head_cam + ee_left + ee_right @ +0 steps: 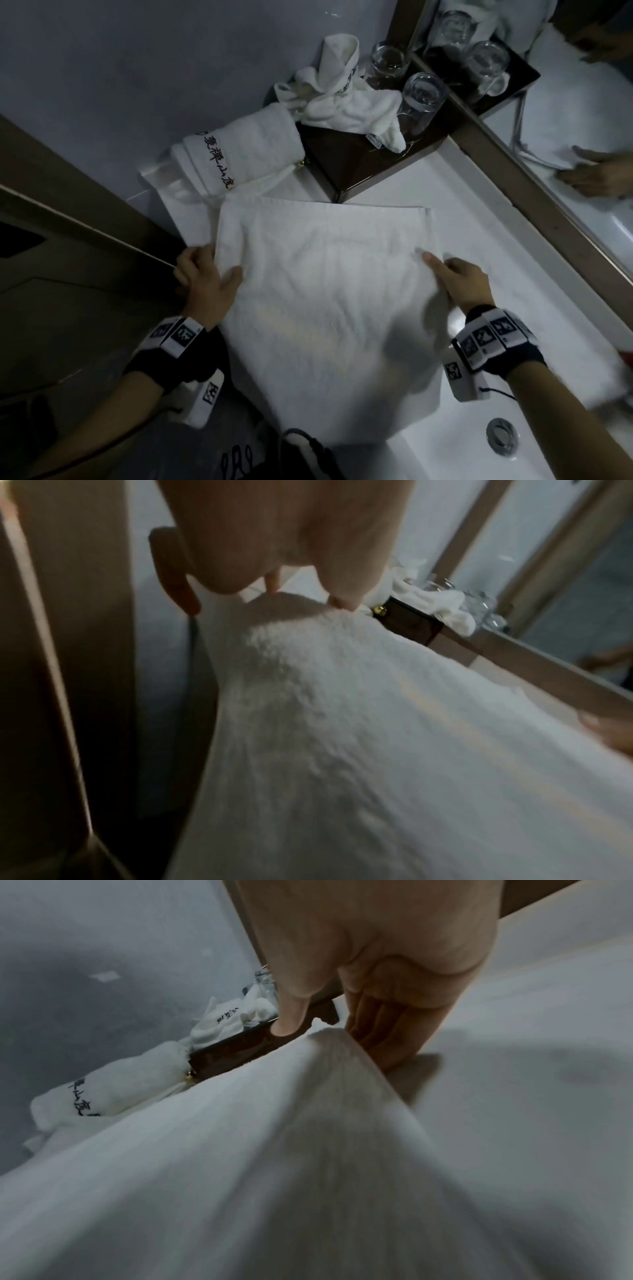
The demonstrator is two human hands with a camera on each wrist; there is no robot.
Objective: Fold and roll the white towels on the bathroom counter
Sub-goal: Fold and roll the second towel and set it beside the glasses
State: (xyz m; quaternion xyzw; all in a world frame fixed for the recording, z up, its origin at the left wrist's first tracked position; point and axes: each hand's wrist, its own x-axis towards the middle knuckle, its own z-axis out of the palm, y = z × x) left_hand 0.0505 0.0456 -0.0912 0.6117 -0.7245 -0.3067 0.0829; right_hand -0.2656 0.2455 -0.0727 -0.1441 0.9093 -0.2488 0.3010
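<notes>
So there's a dark wooden tray (346, 164) in the counter's back corner, with two clear drinking glasses (422, 99) standing at its far side by the mirror (582, 113). The sink drain (500, 435) is well away from the tray, near the front.

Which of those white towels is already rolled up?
The rolled towel with dark lettering, left of the dark tray. The crumpled towel lies heaped on the tray, and the big towel is spread flat between both hands.
</notes>
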